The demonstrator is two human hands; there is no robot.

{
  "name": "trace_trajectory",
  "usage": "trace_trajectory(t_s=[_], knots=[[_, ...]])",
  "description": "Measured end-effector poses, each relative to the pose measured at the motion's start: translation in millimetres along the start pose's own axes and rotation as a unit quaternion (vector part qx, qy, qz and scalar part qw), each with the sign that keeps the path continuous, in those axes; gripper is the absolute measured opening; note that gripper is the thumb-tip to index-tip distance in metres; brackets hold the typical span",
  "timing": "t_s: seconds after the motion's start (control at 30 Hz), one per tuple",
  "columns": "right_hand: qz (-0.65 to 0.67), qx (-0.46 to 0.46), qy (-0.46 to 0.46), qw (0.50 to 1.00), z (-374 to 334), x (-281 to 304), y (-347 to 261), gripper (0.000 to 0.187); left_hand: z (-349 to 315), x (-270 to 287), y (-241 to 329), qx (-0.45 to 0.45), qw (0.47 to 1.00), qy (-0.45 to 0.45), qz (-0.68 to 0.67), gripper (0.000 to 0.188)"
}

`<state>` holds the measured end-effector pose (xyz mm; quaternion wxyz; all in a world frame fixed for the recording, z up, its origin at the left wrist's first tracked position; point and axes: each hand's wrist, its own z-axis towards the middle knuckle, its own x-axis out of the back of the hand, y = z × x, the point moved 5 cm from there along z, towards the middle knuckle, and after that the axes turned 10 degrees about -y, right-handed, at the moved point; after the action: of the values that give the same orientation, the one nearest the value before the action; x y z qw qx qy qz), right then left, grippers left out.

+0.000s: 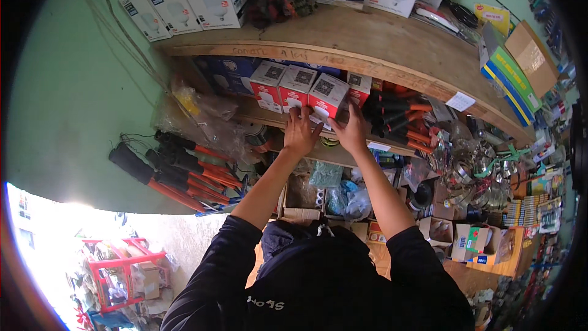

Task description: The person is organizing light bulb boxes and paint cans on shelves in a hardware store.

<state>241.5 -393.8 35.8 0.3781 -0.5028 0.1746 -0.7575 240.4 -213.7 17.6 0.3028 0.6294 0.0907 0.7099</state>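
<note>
On the shelf below the wooden board stands a row of red and white light bulb boxes, with pale tops bearing dark square codes. My right hand (351, 130) is at the near right corner of the third bulb box (329, 89), thumb in front and fingers along its right side, gripping it. My left hand (299, 133) has its fingers apart against the front of the middle bulb box (297, 79), its thumb pointing toward the third one. The leftmost bulb box (268, 78) stands beside them. Another bulb box (359, 81) is partly hidden behind my right hand.
Large white bulb cartons (211, 0) stand on the upper wooden shelf (343, 27). Orange tools with black ends (398, 116) lie right of the boxes; similar tools (184, 175) hang at left. Metal clamps (471, 171) hang at right. Bagged goods (348, 201) sit below my arms.
</note>
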Motion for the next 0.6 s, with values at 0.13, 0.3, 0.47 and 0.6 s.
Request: trace_trajectory(t_s=[0.13, 0.3, 0.47, 0.6], knots=[[0.007, -0.004, -0.022, 1.000, -5.1, -10.3, 15.6, 0.078, -7.9, 10.4, 9.1, -0.009, 1.000, 0.012, -0.014, 0.071], [-0.019, 0.015, 0.003, 1.000, -6.4, -7.4, 11.4, 0.066, -18.3, 51.2, 23.1, -0.019, 0.989, 0.147, -0.013, 0.099], [0.020, -0.020, -0.090, 0.996, -6.8, -7.6, 12.7, 0.051, -5.3, 59.4, -5.9, -0.013, 0.990, 0.140, 0.012, 0.133], [0.032, 0.029, -0.064, 0.997, -10.7, -0.8, 11.2, 0.056, 0.0, 59.9, -14.5, -0.022, 0.991, 0.130, 0.031, 0.144]])
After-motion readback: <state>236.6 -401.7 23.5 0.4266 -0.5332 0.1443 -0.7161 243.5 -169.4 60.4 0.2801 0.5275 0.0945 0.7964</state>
